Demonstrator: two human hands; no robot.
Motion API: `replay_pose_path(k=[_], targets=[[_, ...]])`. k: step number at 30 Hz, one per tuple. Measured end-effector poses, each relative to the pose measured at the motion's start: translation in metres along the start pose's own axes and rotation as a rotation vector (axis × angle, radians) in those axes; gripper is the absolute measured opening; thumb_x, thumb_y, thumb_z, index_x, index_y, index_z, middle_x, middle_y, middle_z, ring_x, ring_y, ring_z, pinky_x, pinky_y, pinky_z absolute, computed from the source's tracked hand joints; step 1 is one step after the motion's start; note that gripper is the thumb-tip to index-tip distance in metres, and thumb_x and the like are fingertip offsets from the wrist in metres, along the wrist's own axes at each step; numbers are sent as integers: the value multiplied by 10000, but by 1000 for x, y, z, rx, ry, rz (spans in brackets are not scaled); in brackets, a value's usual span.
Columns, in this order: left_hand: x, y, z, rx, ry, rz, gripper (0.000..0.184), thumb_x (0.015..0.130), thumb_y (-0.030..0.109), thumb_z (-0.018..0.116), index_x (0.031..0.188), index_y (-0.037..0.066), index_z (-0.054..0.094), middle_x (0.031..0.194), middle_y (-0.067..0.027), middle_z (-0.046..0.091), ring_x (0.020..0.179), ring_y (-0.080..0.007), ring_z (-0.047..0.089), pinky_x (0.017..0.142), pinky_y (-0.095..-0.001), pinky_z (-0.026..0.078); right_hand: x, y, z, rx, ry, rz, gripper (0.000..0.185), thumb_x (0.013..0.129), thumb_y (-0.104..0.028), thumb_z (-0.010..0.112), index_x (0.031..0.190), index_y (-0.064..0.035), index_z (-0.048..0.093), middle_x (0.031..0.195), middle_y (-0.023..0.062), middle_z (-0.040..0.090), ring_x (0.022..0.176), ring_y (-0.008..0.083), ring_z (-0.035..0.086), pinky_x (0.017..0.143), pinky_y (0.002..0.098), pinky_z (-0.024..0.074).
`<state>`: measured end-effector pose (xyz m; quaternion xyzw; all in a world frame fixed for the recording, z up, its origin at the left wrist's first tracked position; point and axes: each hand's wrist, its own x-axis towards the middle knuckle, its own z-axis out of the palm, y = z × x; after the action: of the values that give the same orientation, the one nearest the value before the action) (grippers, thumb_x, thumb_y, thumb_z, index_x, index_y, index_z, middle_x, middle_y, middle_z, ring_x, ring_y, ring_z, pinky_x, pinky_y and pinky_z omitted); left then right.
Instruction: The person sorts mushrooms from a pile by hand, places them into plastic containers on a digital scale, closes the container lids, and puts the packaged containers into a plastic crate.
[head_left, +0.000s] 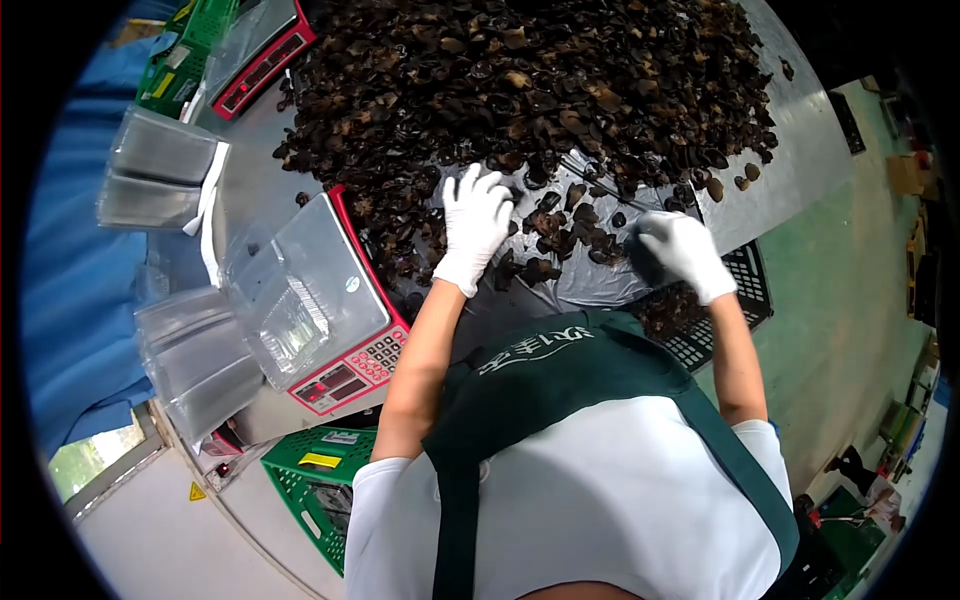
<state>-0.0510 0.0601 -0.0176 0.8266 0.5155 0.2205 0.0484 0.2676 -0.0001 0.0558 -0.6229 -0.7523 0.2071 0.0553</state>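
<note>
A large heap of dark brown, curled pieces that look like wood ear mushrooms [540, 90] covers the far part of the metal table. My left hand [472, 222], in a white glove, rests at the near edge of the heap. Its fingers are stretched out and slightly apart, with dark pieces beside the fingertips. To the right, my right hand [682, 252], also gloved, is curled at the table's near right edge. A dark, blurred shape [648, 262] lies against its fingers, too unclear to name. Between both hands, loose mushroom pieces [575, 232] lie scattered on grey plastic sheeting [590, 282].
Left of me stands a red scale [345, 385] with a clear plastic tray [293, 315] on it; another scale [265, 70] is farther back. Stacked clear trays [160, 165] line the left edge. A black crate [745, 285] is below right, a green crate [315, 480] below left.
</note>
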Motion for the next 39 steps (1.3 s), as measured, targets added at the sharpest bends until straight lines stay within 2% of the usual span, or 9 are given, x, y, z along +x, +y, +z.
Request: replay_pose_path(k=[4, 9, 12, 18, 24, 27, 30, 34, 39], targets=[[-15, -26, -20, -65, 116, -205, 115, 800, 185, 659, 903, 141, 633, 1074, -25, 636, 1193, -260, 506, 1029, -451, 304, 37, -72, 55, 79, 271, -180, 399, 768, -251, 710, 1108, -67, 613, 1302, 156, 509, 1133, 346, 517, 921, 427, 455], [-57, -21, -46, -183, 161, -348, 124, 780, 109, 677, 877, 78, 607, 1096, -102, 652, 1141, -304, 554, 989, -417, 400, 10, -100, 94, 13, -8, -526, 319, 755, -261, 718, 1010, -76, 663, 1279, 103, 537, 1306, 362, 365, 1032, 501, 341], [-87, -5, -50, -319, 138, -303, 132, 729, 68, 692, 829, 71, 605, 1110, -120, 649, 1158, -334, 548, 980, -430, 420, -2, -70, 97, 39, -142, -630, 304, 774, -259, 696, 1044, -119, 676, 1101, 4, 651, 1192, 260, 500, 917, 409, 433], [-113, 38, -63, -326, -217, -82, 118, 738, 121, 718, 811, 91, 630, 1245, -106, 581, 1265, -340, 462, 1041, -472, 353, -11, -46, 55, 72, 34, -461, 281, 743, -136, 713, 1018, -102, 668, 1126, 41, 657, 1082, 247, 564, 893, 359, 460], [-81, 33, -54, -344, 85, -112, 238, 726, 213, 780, 849, 84, 623, 1129, -82, 630, 1062, -283, 581, 909, -397, 434, 32, -50, 61, 118, 354, -211, 411, 775, -212, 727, 1149, -84, 618, 1310, 138, 531, 1173, 317, 512, 980, 383, 434], [-62, 31, -48, -95, -164, -309, 764, 717, 411, 775, 1360, 126, 476, 1522, -181, 251, 1404, -392, 208, 1108, -590, 173, 37, -54, 75, -3, 239, -238, 495, 785, -327, 710, 1192, -69, 595, 1348, 193, 483, 1244, 362, 448, 1015, 459, 397], [-77, 34, -52, -84, -327, -112, 636, 723, 360, 766, 1274, 137, 537, 1498, -132, 323, 1407, -387, 224, 1105, -622, 158, 13, -61, 77, -77, -118, -382, 468, 790, -401, 684, 1129, -81, 650, 1363, 139, 495, 1318, 353, 376, 1064, 496, 334], [-112, 32, -67, -377, -342, 12, 300, 750, 224, 746, 1018, 117, 661, 1266, -72, 582, 1323, -328, 404, 1098, -561, 251, -23, -55, 49, 69, -112, -440, 405, 735, -294, 754, 1081, -102, 669, 1306, 70, 565, 1309, 296, 417, 1081, 472, 320], [-127, 32, -86, -379, -133, -149, 411, 692, 164, 790, 1063, 66, 643, 1269, -133, 573, 1264, -330, 468, 1038, -441, 364, -27, -31, 25, 16, -73, -28, 797, 627, -259, 843, 1323, -78, 498, 1445, 148, 401, 1226, 350, 468, 1025, 401, 407]])
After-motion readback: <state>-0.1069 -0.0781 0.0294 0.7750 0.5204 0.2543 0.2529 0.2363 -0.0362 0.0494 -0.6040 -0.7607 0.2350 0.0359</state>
